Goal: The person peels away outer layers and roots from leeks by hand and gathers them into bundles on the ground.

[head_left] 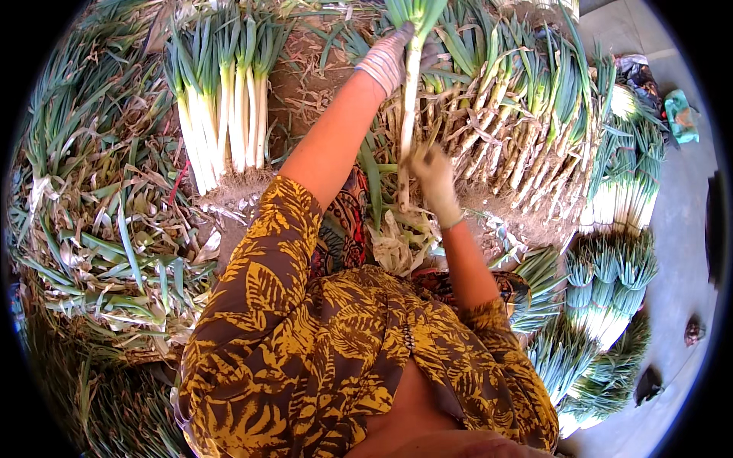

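The long onion stalk stood nearly upright in front of the person's chest, at the upper middle of the view, its green leaves on top and its root end pointing down between the knees. The left hand, in a striped glove, was clamped on it just under the leaves. The right hand, in a pale glove, was just beside the lower shank; it was blurred by motion, so I cannot tell whether its fingers were closed on a strip of skin or only brushing the stalk. The step in hand looked like stripping the outer layers: the upper shank was white, the lower end browner. The next move seemed to call for a steady left hold while the right drew any loose skin down and away past the roots, without snapping the shank. Beneath the root end lay a heap of pale husks. To the right leaned a thick row of brown-skinned stalks, probably waiting to be cleaned; to the left lay a group of white stalks, apparently cleaned. Farther left spread a litter of leaves and peelings, and at the far right bundles of onions lined the grey floor.
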Motion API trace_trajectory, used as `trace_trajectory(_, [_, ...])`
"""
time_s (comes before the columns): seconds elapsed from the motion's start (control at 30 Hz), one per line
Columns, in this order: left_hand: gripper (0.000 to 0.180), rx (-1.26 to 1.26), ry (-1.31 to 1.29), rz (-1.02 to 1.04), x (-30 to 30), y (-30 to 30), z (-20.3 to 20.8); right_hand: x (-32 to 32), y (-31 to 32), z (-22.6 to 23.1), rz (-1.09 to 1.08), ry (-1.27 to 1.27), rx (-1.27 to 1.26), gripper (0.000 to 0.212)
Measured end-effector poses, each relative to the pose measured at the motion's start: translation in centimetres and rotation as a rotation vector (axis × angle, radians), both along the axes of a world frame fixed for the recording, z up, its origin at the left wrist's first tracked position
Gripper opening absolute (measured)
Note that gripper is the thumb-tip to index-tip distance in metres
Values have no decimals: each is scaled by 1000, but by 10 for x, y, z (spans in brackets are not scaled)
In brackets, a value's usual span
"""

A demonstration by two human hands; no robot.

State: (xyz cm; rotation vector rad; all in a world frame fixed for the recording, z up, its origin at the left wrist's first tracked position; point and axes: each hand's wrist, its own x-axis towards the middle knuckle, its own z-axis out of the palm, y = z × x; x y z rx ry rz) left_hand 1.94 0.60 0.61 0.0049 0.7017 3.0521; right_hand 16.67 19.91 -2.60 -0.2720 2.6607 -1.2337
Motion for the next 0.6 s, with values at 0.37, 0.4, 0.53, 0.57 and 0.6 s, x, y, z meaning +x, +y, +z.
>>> trace_trajectory(0.37, [41,66,-6,-30,-11,-16,-9,49,53,-41,-68,-432,-752,58])
trace_trajectory(0.4, [41,179,15,-41,-10,-9,-8,50,52,-25,-90,-467,-667,51])
trace_trajectory(0.53, [27,162,-165,-77,-9,11,7,51,45,-18,-331,-8,-534,35])
trace_trajectory(0.57, [24,73,-282,-81,-3,20,16,45,47,-12,-318,80,-521,31])
trace_trajectory(0.6, [19,-129,-191,-138,2,21,12,42,34,10,-281,149,-475,31])
